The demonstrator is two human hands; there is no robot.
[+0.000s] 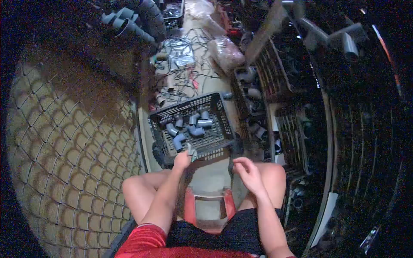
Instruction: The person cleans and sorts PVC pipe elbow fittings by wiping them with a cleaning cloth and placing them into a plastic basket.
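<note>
Right hand (248,173) half-open, empty, by right knee (274,177). Left hand (182,161) curled at near edge of black latticed plastic crate (223,132), against pale grey-green piece (192,152); grip unclear. Grey plastic pipe elbows (197,131) inside crate.

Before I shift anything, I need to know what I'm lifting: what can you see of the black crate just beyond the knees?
The crate is black, apparently plastic, with pierced walls and a slotted floor. It stands open side up, turned slightly in the view, beyond the knees. Loose blue-grey pipe elbows lie inside, leaving part of the floor bare. The left grip is at its near edge; whether they touch is unclear.
</note>
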